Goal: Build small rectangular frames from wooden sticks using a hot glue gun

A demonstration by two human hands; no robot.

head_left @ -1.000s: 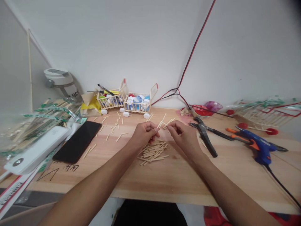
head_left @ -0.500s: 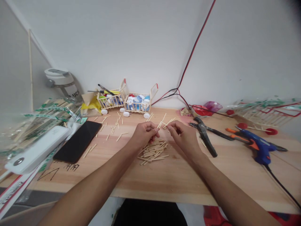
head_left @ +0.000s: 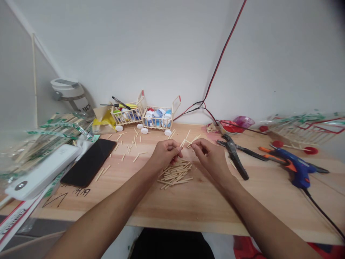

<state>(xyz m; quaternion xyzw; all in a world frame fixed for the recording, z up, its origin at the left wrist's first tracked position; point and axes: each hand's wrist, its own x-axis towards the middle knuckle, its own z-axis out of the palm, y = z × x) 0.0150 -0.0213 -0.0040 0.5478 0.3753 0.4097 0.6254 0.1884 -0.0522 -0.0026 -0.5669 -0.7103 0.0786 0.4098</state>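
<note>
Before two white-wheeled carts (head_left: 126,116) (head_left: 158,120), left hand (head_left: 164,153) and right hand (head_left: 212,155), fingers (head_left: 176,150) tight on one stick (head_left: 183,142) (head_left: 189,142) each

The bare left hand (head_left: 166,154) pinches a short, pale wooden stick (head_left: 183,142); the bare right hand (head_left: 210,157) pinches another pale, thin wooden stick (head_left: 189,142). Just nearer than the fingers lies a loose pile of short, pale wooden sticks (head_left: 176,174). Right of the fingers lie black-handled pliers (head_left: 236,162), then a blue-and-orange plastic glue gun (head_left: 299,172).
</note>
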